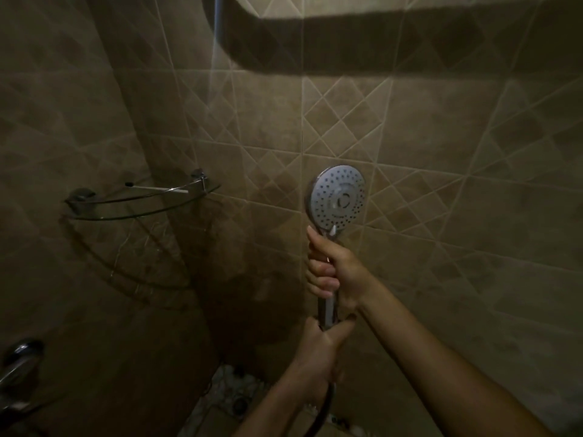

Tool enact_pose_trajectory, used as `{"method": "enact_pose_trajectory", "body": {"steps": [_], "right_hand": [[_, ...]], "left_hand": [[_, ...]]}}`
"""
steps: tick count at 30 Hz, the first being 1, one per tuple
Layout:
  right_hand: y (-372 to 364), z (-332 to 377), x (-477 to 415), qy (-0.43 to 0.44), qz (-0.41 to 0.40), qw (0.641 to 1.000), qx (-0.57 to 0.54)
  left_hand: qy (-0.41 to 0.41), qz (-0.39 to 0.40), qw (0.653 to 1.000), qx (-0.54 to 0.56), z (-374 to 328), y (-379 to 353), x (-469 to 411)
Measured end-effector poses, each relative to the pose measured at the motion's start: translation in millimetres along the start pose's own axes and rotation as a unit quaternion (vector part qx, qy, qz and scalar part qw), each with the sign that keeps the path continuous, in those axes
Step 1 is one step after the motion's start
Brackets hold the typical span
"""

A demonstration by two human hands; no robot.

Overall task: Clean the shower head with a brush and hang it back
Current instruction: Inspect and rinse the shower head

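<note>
We have the shower head [337, 197] upright in front of the tiled wall [441, 152], its nozzle face turned toward us. Our right hand [331, 272] grips the upper handle, fingers [320, 275] wrapped and pressed together around it. Our left hand [318, 348] closes round the bottom of the handle where the hose [325, 405] leaves it; those fingers also look curled tight on it, though the light is dim and we cannot be sure how firmly.

No brush shows anywhere in view, so we judge this to be the holding or inspecting step, with the scrubbing either done or not yet begun; we cannot tell which. For brushing, one hand must come free to take a brush while the other keeps the face steady. For hanging back, we would need to raise the head toward a bracket, which is not visible here.

Room is fair: the wall lies just behind the head, the glass corner shelf [142, 197] is well apart to the left, and the tap [19, 361] sits low at the left edge. The hose drops between our forearms and could snag as we lift.
</note>
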State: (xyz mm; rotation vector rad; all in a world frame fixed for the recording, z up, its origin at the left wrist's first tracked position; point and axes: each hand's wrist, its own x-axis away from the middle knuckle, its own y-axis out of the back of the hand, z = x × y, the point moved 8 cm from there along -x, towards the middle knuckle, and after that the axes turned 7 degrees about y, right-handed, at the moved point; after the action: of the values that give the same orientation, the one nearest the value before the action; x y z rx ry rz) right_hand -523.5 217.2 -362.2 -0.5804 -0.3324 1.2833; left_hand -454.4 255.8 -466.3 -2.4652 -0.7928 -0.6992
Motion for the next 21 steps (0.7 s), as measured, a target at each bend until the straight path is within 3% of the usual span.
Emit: {"method": "enact_pose_trajectory", "body": {"steps": [3,6,9,13,15,19,21], "right_hand": [[-16,1,5,0.003,0.064,0.998,-0.021],[-6,9,6,0.032,-0.055,0.986,0.155],[4,29,17,0.110,-0.184,0.900,0.379],[21,32,36,0.147,-0.300,0.816,0.471],[26,33,35,0.148,-0.292,0.826,0.458],[17,23,35,0.146,-0.222,0.924,0.276],[13,23,36,0.145,-0.192,0.933,0.267]], "left_hand": [[0.011,0.036,0.999,0.025,4,-5,7],[-0.027,-0.008,1.000,0.007,-6,4,7],[-0.081,-0.073,0.994,-0.015,-21,20,3],[-0.123,-0.104,0.984,-0.080,-26,30,8],[-0.123,-0.088,0.985,-0.079,-28,26,8],[-0.095,-0.048,0.991,-0.083,-21,23,8],[-0.094,-0.054,0.990,-0.086,-20,24,8]]}}
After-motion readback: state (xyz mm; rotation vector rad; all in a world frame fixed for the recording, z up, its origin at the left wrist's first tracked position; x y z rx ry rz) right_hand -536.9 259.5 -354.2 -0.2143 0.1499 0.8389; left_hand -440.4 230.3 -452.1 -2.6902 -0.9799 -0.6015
